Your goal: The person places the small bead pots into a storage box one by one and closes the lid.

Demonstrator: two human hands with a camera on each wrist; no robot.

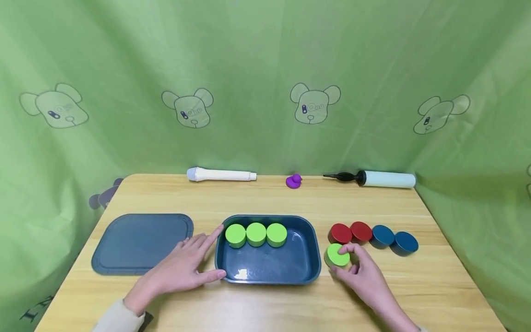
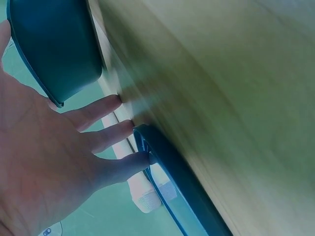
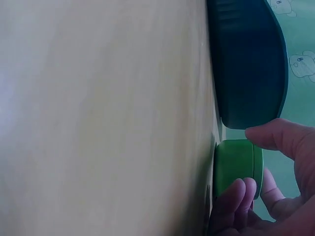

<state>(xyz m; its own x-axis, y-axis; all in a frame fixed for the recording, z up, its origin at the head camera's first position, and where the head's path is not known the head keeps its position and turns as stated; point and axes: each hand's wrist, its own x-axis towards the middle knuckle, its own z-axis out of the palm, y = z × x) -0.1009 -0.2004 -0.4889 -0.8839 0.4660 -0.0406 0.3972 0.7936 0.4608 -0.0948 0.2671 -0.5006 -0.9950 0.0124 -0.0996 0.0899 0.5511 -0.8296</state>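
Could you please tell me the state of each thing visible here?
Blue container: open, partly filled.
Lid: off, lying flat.
Three green blocks: inside the container.
Fourth green block: outside, held by right grip.
Two red blocks: outside, unheld.
Two blue blocks: outside, unheld.
Microphone: lying down.
Pump: lying down.
Purple knob: unheld.
Left grip: spread, touching the container.
Green curtain: hanging.

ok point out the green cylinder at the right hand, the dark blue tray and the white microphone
Green cylinder (image 1: pixel 334 256), head view, on its top face
Dark blue tray (image 1: pixel 269 266), head view, on its bare floor
White microphone (image 1: pixel 224 175), head view, on its handle
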